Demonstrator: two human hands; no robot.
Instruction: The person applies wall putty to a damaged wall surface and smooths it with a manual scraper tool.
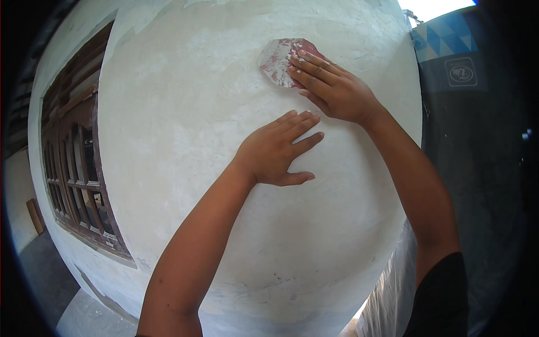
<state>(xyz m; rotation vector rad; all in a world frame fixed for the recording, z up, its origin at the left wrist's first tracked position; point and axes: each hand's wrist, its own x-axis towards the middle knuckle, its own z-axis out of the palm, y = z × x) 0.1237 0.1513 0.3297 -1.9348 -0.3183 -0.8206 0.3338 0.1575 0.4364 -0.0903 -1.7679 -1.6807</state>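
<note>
My right hand (334,92) holds a flat reddish putty spreader (276,63) against the pale wall, high and right of centre. White putty is smeared over the tool's face, and crumbs of it cling to my fingers. Those fingers lie across its right part and hide that edge. Lower and to the left, my left hand (281,149) is open with its fingers spread, palm toward the wall (179,112). Nothing is in it; whether the palm rests on the surface I cannot tell. The wall's coating looks patchy, whitish and grey.
A brown wooden window frame (84,163) with bars is set in the wall at the left. Along the right hangs a dark sheet (466,151) with a blue and white patterned top. Translucent plastic sheeting (390,286) hangs at the lower right, beside my right arm.
</note>
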